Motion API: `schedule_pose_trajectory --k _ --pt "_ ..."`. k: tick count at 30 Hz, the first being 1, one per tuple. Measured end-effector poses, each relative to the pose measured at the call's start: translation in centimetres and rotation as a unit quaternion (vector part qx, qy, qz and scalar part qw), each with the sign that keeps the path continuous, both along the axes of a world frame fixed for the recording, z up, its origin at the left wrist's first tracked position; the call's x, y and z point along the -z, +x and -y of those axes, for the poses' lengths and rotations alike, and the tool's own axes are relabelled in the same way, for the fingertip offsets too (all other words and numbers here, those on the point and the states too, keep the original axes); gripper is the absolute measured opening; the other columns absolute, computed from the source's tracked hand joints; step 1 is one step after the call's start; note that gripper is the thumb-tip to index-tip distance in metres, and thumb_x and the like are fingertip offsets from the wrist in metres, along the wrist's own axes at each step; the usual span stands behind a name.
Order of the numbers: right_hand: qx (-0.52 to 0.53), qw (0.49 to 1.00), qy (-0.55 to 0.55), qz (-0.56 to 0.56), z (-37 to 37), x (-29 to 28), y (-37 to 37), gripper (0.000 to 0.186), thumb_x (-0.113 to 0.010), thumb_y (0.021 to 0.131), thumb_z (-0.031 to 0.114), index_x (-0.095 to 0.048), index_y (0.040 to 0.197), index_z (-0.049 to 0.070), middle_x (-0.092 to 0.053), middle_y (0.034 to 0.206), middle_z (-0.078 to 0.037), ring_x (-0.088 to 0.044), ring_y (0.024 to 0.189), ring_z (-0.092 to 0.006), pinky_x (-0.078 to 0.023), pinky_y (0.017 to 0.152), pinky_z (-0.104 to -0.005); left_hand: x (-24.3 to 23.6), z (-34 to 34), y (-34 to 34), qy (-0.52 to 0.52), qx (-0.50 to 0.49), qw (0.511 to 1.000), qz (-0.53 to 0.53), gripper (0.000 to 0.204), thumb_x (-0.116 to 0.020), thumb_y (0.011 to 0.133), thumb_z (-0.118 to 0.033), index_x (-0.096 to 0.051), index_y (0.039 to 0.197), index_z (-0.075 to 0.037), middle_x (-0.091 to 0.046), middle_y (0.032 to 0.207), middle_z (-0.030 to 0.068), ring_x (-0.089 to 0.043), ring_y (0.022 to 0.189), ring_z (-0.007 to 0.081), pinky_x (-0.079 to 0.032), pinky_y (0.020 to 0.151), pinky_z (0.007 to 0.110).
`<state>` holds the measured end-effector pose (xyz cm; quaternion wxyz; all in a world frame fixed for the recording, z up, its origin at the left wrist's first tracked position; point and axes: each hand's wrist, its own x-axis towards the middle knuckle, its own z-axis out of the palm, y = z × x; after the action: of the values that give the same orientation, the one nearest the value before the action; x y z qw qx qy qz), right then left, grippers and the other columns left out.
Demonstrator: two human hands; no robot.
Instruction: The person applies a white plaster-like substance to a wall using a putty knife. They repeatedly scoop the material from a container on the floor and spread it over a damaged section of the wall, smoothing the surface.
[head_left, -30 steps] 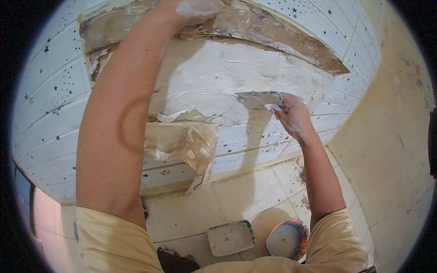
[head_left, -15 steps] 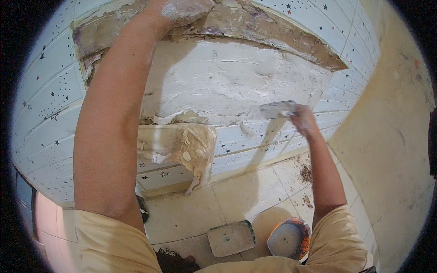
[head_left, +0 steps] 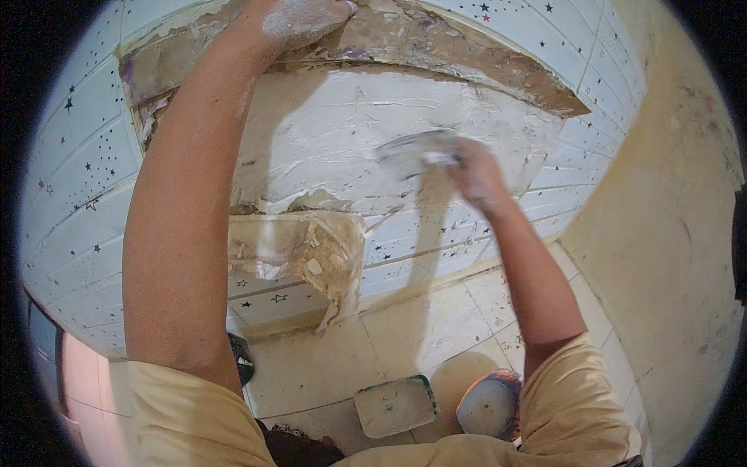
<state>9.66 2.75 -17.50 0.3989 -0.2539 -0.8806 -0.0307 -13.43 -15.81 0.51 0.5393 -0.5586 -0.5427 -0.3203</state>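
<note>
My left hand, whitened with powder, is up at the top of the wall, closed at the peeled wall panel. The panel's torn, brown underside hangs over a bare patch of wall coated in white putty. My right hand grips a wide putty knife, blurred by motion, with its blade at the white coating. A torn flap of panel curls down from the patch's lower edge, showing its brown back. My left forearm hides the patch's left part.
Below on the tiled floor sit a rectangular tray with a greyish surface and a round tub with an orange rim. Crumbs lie near the wall's foot. Star-patterned panels surround the patch; a stained beige wall stands at right.
My right hand has swept left and slightly upward across the coated patch with the putty knife. My left hand stays at the panel, nearly in the same place.
</note>
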Motion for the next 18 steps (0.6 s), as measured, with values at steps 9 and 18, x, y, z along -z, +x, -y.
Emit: schedule_pose_trajectory --k 9,18 --pt "-0.141 0.986 -0.076 -0.05 5.9 2.4 -1.8 0.033 -0.066 0.075 0.014 -0.06 0.107 0.006 -0.062 0.097 -0.018 -0.061 0.089 -0.0355 -0.049 0.08 -0.0426 0.1 1.1 -0.9 0.002 -0.035 0.999 -0.01 0.017 -0.069 0.061 -0.024 -0.062 0.061 -0.009 -0.062 0.066 0.0117 -0.058 0.072 0.0316 -0.044 0.067 0.042" --pt "0.073 0.992 -0.107 -0.001 -7.5 4.2 8.3 0.035 -0.067 0.075 0.017 -0.062 0.108 0.004 -0.065 0.1 -0.017 -0.061 0.09 -0.0347 -0.049 0.078 -0.0407 0.3 0.1 -0.2 -0.013 -0.003 1.0 0.009 0.018 -0.07 0.061 -0.026 -0.063 0.063 -0.01 -0.063 0.066 0.0099 -0.058 0.074 0.0311 -0.044 0.07 0.042"
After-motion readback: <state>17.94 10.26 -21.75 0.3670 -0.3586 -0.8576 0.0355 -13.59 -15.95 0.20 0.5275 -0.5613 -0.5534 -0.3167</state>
